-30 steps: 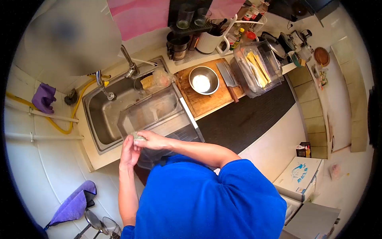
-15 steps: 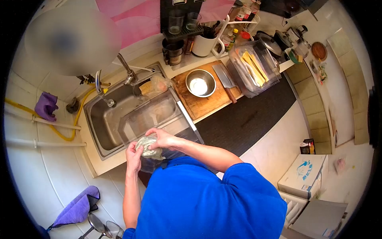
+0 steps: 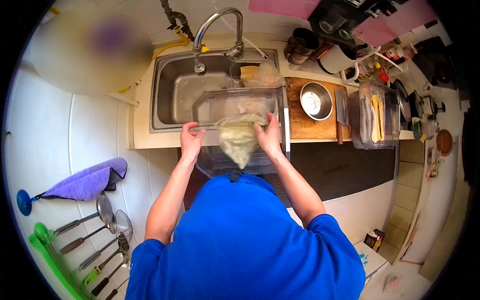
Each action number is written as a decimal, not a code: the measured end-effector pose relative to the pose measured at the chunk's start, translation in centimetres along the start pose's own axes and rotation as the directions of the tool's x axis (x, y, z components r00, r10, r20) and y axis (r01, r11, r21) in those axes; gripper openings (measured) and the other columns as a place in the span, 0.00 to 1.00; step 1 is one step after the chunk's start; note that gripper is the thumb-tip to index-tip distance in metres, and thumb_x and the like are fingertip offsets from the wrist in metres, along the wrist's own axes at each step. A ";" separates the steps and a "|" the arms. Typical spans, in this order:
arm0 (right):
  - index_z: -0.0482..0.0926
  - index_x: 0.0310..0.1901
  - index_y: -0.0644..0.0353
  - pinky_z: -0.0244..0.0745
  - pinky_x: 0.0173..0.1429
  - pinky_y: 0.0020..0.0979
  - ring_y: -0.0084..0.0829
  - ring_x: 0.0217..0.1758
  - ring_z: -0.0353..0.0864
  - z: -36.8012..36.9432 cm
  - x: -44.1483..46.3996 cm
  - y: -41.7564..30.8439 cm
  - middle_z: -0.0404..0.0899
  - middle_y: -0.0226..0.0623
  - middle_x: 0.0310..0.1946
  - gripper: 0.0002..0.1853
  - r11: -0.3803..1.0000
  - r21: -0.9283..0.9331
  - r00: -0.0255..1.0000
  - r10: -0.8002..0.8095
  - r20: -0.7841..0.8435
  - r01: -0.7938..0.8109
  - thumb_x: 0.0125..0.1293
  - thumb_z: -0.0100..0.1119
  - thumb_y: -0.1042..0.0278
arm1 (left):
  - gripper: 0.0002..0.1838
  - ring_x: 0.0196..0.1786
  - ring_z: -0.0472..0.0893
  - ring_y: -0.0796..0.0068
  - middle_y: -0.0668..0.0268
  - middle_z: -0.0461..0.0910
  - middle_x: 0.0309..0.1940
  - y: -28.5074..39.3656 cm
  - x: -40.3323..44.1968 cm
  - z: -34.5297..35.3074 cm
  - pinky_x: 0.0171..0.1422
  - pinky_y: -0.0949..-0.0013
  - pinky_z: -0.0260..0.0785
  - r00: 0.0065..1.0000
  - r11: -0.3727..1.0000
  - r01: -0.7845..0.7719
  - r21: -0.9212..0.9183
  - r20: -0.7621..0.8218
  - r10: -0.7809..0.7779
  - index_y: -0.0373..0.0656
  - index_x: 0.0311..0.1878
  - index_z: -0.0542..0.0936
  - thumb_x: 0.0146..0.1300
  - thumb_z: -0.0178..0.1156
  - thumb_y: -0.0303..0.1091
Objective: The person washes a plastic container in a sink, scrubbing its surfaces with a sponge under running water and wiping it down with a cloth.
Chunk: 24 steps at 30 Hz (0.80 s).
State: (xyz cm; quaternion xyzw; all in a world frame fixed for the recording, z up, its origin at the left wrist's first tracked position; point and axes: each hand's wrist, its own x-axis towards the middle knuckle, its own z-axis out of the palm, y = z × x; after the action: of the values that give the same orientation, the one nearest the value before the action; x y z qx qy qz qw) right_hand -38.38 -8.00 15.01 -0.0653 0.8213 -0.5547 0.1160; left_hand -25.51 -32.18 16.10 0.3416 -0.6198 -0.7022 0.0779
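A pale green cloth point(image 3: 237, 138) hangs down, slightly blurred, over a clear plastic bin point(image 3: 206, 106) at the sink's front edge. My right hand point(image 3: 269, 134) pinches the cloth at its upper right corner. To the left of the cloth is my left hand point(image 3: 191, 141), its thumb and fingers apart and nothing between them. The bin overlaps the front of the steel sink point(image 3: 172, 92), and its lower part lies behind the cloth and near my blue shirt.
A curved faucet point(image 3: 218, 15) rises over the sink. Right of it are a cutting board point(image 3: 300, 128) with a steel bowl point(image 3: 316, 101) and a cleaver point(image 3: 341, 107), then a clear container point(image 3: 360, 135) with yellow items. Utensils and a purple towel point(image 3: 90, 181) hang at left.
The cloth, bunched between both hands before, now hangs opened out from my right hand. My left hand has let go and moved left. The view has turned, bringing the hanging utensils into sight.
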 end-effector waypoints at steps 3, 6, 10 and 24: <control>0.72 0.64 0.63 0.67 0.72 0.48 0.53 0.70 0.68 0.0 0.5 1.6 0.67 0.57 0.67 0.31 0.861 -0.476 0.981 -0.193 0.024 0.181 0.58 0.69 0.75 | 0.28 0.54 0.76 0.66 0.53 0.73 0.63 -3.9 1.0 -2.4 0.66 0.63 0.69 0.961 0.869 0.035 0.494 -0.254 0.106 0.39 0.65 0.72 0.62 0.67 0.27; 0.68 0.70 0.61 0.57 0.78 0.53 0.58 0.79 0.55 2.5 -0.7 6.2 0.57 0.59 0.75 0.35 0.760 -0.599 0.948 -0.069 0.310 0.251 0.62 0.68 0.65 | 0.40 0.74 0.68 0.46 0.41 0.70 0.70 -5.8 -0.4 -3.2 0.79 0.55 0.59 0.986 0.788 0.114 0.605 -0.169 -0.012 0.36 0.76 0.61 0.62 0.66 0.29; 0.58 0.78 0.56 0.35 0.82 0.64 0.58 0.86 0.34 4.5 1.1 9.1 0.40 0.57 0.82 0.41 0.594 -0.717 0.888 0.011 0.460 0.365 0.68 0.62 0.50 | 0.43 0.66 0.76 0.38 0.35 0.77 0.61 -8.1 -1.8 -3.2 0.71 0.50 0.68 0.990 0.728 0.098 0.679 0.007 -0.141 0.53 0.81 0.49 0.66 0.54 0.23; 0.65 0.73 0.63 0.40 0.84 0.53 0.46 0.84 0.50 19.6 0.8 5.6 0.56 0.49 0.79 0.34 0.528 -0.487 0.706 -0.381 0.597 0.696 0.72 0.54 0.53 | 0.45 0.55 0.84 0.52 0.44 0.69 0.71 -7.4 -2.5 -3.0 0.38 0.60 0.88 0.939 0.815 0.279 0.507 0.034 -0.343 0.58 0.82 0.44 0.66 0.46 0.14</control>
State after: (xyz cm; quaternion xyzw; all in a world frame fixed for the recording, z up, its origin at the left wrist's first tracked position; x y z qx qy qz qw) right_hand -33.86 -23.65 2.75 -0.4778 0.8543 -0.1908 0.0740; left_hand -19.53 -31.69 10.19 0.4025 -0.7181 -0.5427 -0.1667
